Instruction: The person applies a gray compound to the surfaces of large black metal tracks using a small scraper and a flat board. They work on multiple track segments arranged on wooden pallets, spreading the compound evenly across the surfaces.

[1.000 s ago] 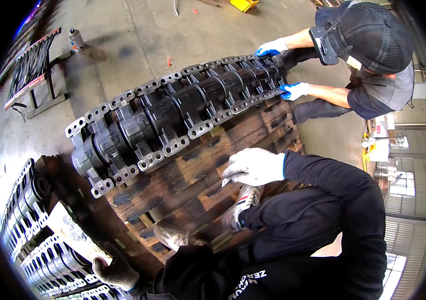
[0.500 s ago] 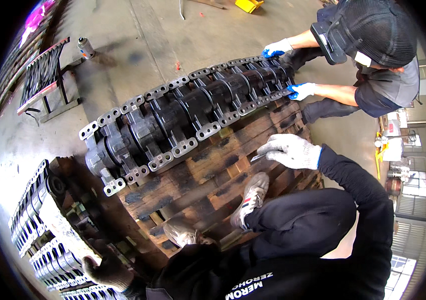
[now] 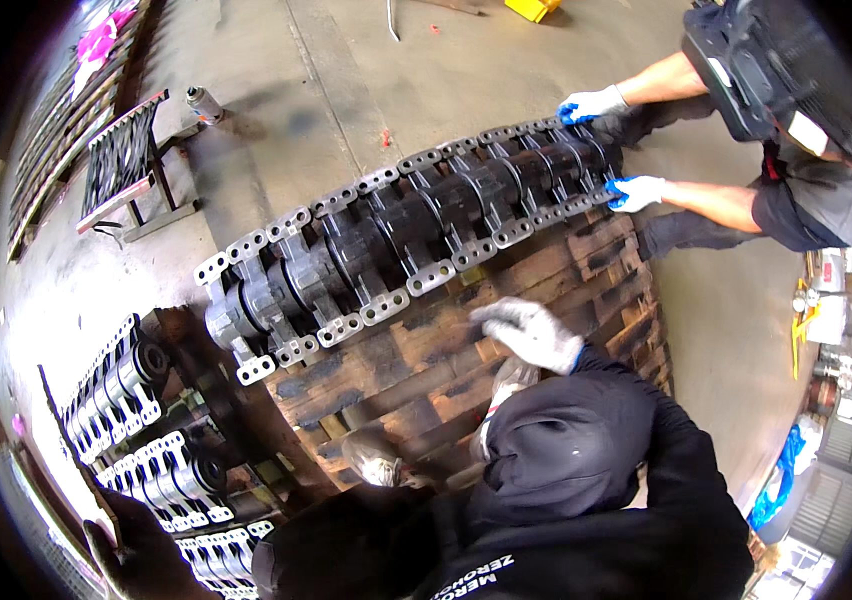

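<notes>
A long black track chain with bare-metal, two-holed pads along both sides lies across a wooden pallet. Below it, my right hand in a white glove hovers over the planks, fingers drawn together and blurred; what they pinch is unclear. At the lower left, my left hand in a dark glove grips a thin flat board, seen nearly edge-on. At the chain's far right end, a co-worker's two hands in blue-and-white gloves rest on its opposite sides.
Shorter track chain sections are stacked at the lower left, beside the pallet. A spray can stands on the floor near a low rack. The co-worker crouches at the upper right. My shoes are on the pallet.
My right hand has moved left and slightly down in the picture. The board in my left hand has turned from showing its face to nearly edge-on. The view has shifted, and the chain stays put.
</notes>
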